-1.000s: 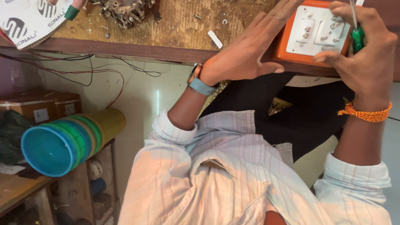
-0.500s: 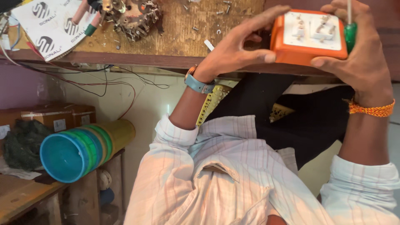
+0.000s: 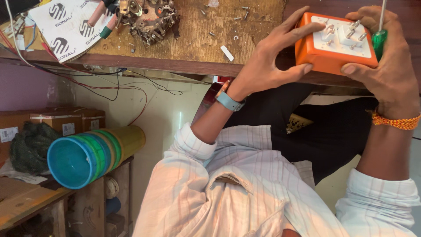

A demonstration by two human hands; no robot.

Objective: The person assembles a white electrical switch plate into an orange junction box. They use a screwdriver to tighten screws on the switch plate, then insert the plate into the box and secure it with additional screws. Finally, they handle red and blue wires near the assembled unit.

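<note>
Compared with half a second before, the orange switch box (image 3: 335,41) sat a little lower and nearer to the view, and the left hand (image 3: 267,55) had spread its fingers wider along the box's side. That hand pressed the box from the left with thumb and fingertips, while the right hand (image 3: 386,61) closed around the other side, holding at once the box and a green-handled screwdriver (image 3: 379,41) under the fingers. The box was held over the edge of the wooden workbench (image 3: 184,39), its white back plate (image 3: 340,35) turned to the camera with metal terminals standing up. Loose screws (image 3: 239,13) lay on the bench beside a dismantled metal part (image 3: 147,17). As far as one could judge, the work on the terminals was in the middle; whether every screw was already seated was probably too small to tell.
</note>
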